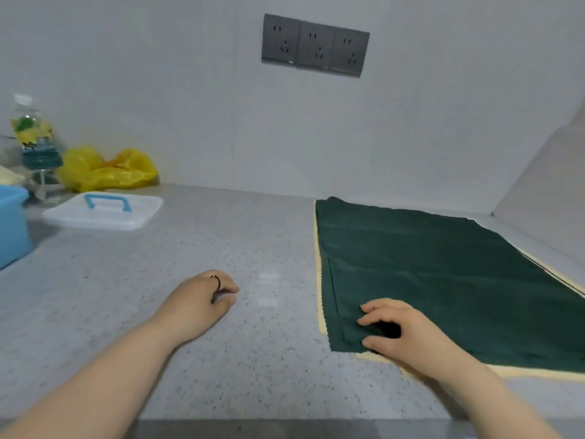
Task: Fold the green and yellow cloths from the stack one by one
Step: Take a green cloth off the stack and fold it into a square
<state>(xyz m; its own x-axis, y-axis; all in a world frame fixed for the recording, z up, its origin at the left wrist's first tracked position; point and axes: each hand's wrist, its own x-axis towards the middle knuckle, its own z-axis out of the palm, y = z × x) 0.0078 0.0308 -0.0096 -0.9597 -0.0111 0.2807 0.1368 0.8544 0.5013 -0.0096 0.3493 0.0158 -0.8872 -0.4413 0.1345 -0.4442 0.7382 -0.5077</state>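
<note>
Beneath green cloth (pixel 443 280), half-hidden yellow cloth (pixel 538 373)

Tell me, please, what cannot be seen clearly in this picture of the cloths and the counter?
Head view only:
Yellow cloth: the green cloth covers all but its edges; the number of layers is hidden.
Green cloth: its right corner is cut off by the frame edge.
Right hand: its curled fingers hide whether it pinches the cloth.
Blue box: cut off at the left edge.
Bottle: label too blurred to read.
</note>
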